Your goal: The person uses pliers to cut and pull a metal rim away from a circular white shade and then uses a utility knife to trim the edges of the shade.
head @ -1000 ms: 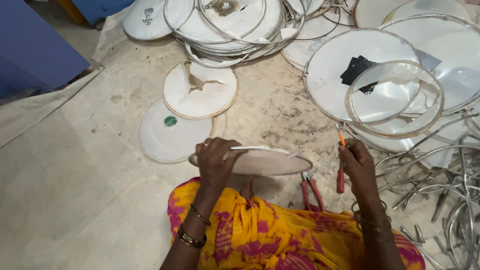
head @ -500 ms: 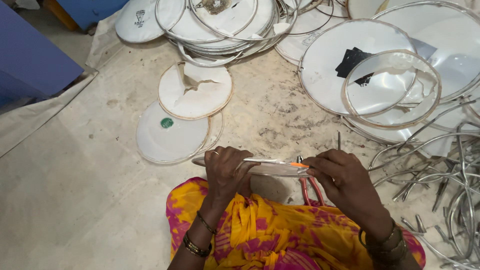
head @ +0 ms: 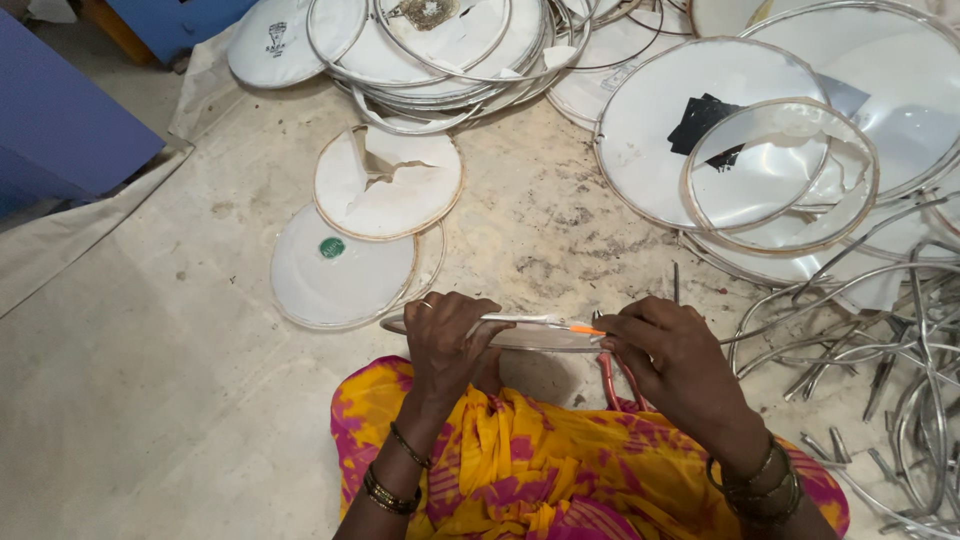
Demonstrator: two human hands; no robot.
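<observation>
Drumhead (head: 520,335), round and white with a metal rim, is held nearly edge-on just above the lap at near centre, left hand (head: 445,340) with fingers curled tight over its left rim. Right hand (head: 675,355) has fingers pinched together on a small orange-tipped tool (head: 585,329) touching the right rim, with red-handled pliers (head: 610,380) on the floor just below that hand. Torn drumheads (head: 385,185) lie far left on the sheet, a clear-film hoop (head: 780,175) far right, and bent metal rings (head: 900,340) pile up at right.
</observation>
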